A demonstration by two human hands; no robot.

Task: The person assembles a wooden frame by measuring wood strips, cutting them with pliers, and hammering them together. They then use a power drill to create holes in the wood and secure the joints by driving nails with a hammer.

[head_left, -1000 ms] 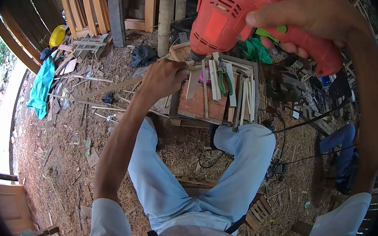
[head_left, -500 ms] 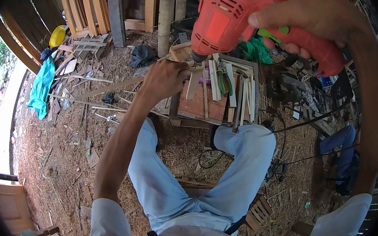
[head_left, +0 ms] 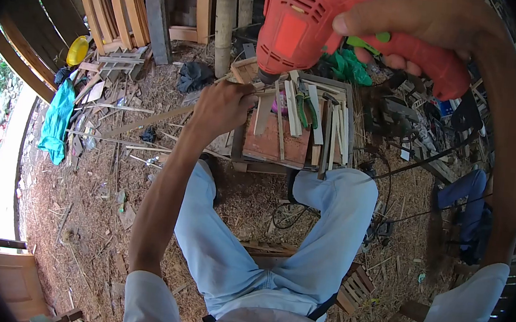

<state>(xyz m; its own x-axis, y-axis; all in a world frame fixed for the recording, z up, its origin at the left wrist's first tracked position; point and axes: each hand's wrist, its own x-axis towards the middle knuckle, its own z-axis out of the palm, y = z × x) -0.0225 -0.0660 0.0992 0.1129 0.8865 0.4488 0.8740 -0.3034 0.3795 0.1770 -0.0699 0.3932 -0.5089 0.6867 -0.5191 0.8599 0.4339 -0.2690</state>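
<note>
Gripping the red drill (head_left: 292,34) by its handle, the right hand (head_left: 426,25) holds it above the desk's (head_left: 353,127) far left part. Left of the desk, scrap-strewn floor (head_left: 99,201) leaves some room. The drill's body slants, chuck (head_left: 269,79) pointing down and slightly left; its handle extends right. Beside the chuck, the left hand (head_left: 225,105) pinches a thin wooden strip (head_left: 266,91).

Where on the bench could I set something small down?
The near part of the reddish board is bare on either side of one thin slat. Crowded: the right side, with pliers, hammer and pale strips, and the far left, by the drill and left hand.
</note>
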